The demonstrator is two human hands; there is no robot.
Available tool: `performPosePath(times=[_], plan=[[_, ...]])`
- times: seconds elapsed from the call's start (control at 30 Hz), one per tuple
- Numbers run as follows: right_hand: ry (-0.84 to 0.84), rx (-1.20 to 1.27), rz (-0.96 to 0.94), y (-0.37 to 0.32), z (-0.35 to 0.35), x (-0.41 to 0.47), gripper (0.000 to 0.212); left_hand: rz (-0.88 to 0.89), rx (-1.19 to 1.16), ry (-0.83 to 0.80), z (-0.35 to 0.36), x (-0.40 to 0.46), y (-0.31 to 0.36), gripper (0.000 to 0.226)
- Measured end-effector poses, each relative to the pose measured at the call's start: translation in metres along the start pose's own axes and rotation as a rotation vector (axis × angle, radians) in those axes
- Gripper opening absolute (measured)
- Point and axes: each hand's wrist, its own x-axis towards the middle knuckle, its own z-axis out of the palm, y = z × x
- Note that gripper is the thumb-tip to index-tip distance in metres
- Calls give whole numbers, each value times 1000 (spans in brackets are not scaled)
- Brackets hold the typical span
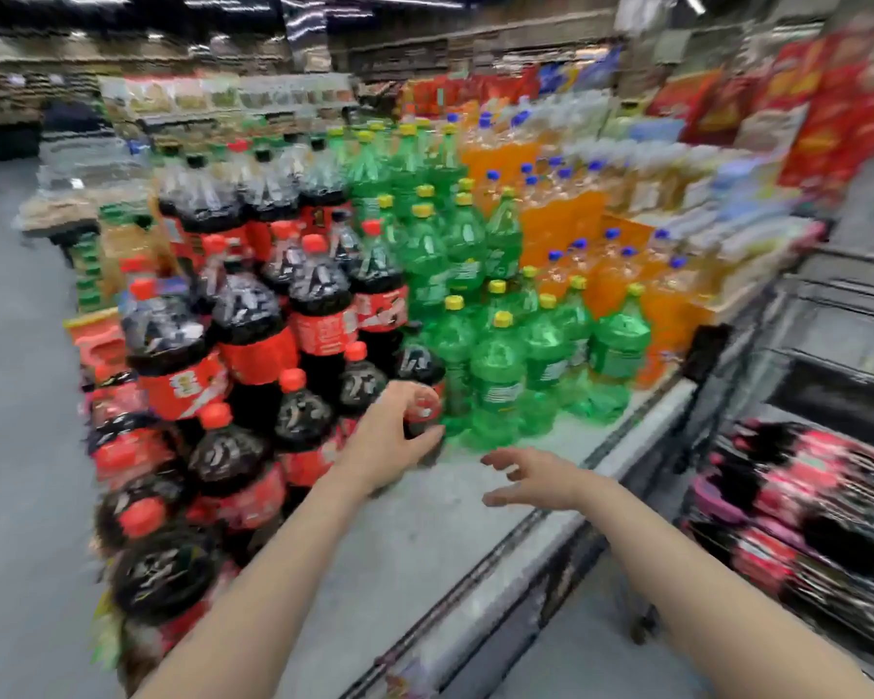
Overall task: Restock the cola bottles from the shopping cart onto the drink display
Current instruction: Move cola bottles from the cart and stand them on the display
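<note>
At nine o'clock the stacked cola bottles (253, 335) rose in tiers on the drink display (425, 537). Your left hand (394, 436) curled round one cola bottle (421, 391) standing on the bare grey deck beside the green bottles (495, 365). Your right hand (536, 479) hovered with fingers spread, holding nothing. At three o'clock the shopping cart (798, 355) held blurred cola, cut off by the frame.

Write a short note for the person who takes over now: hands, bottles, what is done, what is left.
Left hand grips a cola bottle standing on the display shelf, beside the green bottles.
Right hand is open, holding nothing, above the shelf.
Done: many cola bottles stacked on the left.
Left: release this bottle; more cola bottles lie in the cart on the right, and the shelf front has bare space.
</note>
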Motion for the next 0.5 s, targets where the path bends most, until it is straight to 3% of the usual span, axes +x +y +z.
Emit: performPosePath(times=[0.13,0.5], plan=[[117,27,117,82,-46,-56,61,60,-15,-128,99,33,47,32],[241,31,354,285,-156,-188,59,57,-199,-367,339,99,175,34]])
